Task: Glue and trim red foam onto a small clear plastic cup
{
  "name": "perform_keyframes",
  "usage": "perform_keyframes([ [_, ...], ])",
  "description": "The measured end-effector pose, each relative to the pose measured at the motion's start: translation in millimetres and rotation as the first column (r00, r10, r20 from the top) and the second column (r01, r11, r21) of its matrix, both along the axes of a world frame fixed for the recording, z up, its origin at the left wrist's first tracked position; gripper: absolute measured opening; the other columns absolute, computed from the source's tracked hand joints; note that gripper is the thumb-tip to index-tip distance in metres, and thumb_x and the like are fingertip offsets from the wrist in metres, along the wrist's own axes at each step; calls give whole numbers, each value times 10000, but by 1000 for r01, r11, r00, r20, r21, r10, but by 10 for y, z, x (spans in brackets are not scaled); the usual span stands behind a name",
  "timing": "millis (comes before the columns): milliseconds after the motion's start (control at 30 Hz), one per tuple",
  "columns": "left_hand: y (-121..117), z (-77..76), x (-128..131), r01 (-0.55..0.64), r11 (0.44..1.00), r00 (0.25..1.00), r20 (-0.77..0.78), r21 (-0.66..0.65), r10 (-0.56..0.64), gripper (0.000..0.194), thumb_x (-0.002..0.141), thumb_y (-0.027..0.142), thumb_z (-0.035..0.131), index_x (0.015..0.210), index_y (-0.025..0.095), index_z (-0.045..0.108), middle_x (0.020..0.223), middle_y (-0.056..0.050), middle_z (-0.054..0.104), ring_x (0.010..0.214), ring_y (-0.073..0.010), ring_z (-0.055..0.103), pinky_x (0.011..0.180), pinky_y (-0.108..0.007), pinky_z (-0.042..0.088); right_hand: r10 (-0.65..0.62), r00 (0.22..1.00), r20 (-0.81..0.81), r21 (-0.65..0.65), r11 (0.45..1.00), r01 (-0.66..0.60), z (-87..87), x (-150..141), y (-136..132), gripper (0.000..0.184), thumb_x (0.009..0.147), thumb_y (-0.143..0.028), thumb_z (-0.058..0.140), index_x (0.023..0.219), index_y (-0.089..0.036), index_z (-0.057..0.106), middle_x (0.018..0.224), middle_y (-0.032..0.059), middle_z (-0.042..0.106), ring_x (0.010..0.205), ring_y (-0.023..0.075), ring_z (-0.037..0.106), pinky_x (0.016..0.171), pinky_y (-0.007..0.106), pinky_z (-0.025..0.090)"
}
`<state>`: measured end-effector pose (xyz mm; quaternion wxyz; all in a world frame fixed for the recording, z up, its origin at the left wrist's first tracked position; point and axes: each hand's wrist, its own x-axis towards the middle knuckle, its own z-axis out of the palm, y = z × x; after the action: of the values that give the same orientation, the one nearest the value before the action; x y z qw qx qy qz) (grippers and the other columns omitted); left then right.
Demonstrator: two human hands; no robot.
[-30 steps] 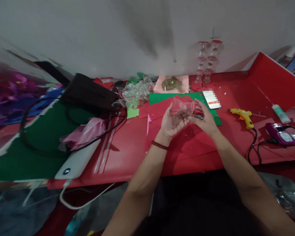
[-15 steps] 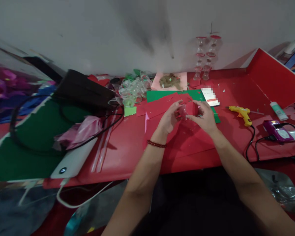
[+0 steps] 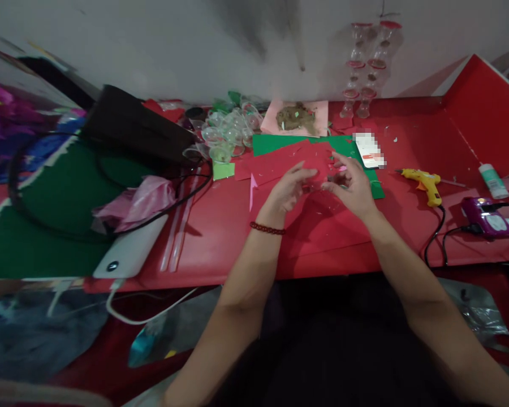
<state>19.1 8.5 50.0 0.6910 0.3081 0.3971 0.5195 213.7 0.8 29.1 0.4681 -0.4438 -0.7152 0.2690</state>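
Observation:
My left hand (image 3: 285, 191) and my right hand (image 3: 353, 186) meet low over a stack of red paper sheets (image 3: 318, 226) on the red table (image 3: 220, 243). Between their fingertips sits a small clear plastic cup piece (image 3: 322, 182), hard to make out against the red. Both hands have their fingers curled and pinched on it. A red bead bracelet circles my left wrist. A green sheet (image 3: 275, 144) lies just behind the hands.
A pile of clear cups (image 3: 227, 133) is at the back. Two stacked-cup towers (image 3: 367, 68) stand by the wall. Right: phone (image 3: 368, 151), yellow glue gun (image 3: 424, 183), glue bottle (image 3: 490, 180), purple device (image 3: 487, 217). Left: black bag (image 3: 136, 127), pink plastic (image 3: 138, 200), cables, power bank (image 3: 129, 251).
The hands have come down from a raised hold to just above the red paper, with the cup piece turned between the fingers. The view has tilted down.

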Motion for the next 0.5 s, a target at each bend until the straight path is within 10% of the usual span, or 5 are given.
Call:
perform_keyframes([
  [167,125,65,-273,-243,969,944,219,-40,246,85,860,294,706,851,211,687,877,-52,767,886,-227,765,808,-355,622,-218,901,376,-15,970,241,-25,218,90,267,872,-374,794,1089,-223,761,1112,106,697,1026,283,682,1003,515,557],
  [500,150,162,-445,-385,914,853,329,-132,406,232,916,416,590,953,211,692,858,-54,727,817,-204,745,744,-317,597,20,692,722,-200,963,181,18,395,139,443,864,-119,719,1298,-204,689,1233,154,713,1126,307,681,1012,459,523],
])
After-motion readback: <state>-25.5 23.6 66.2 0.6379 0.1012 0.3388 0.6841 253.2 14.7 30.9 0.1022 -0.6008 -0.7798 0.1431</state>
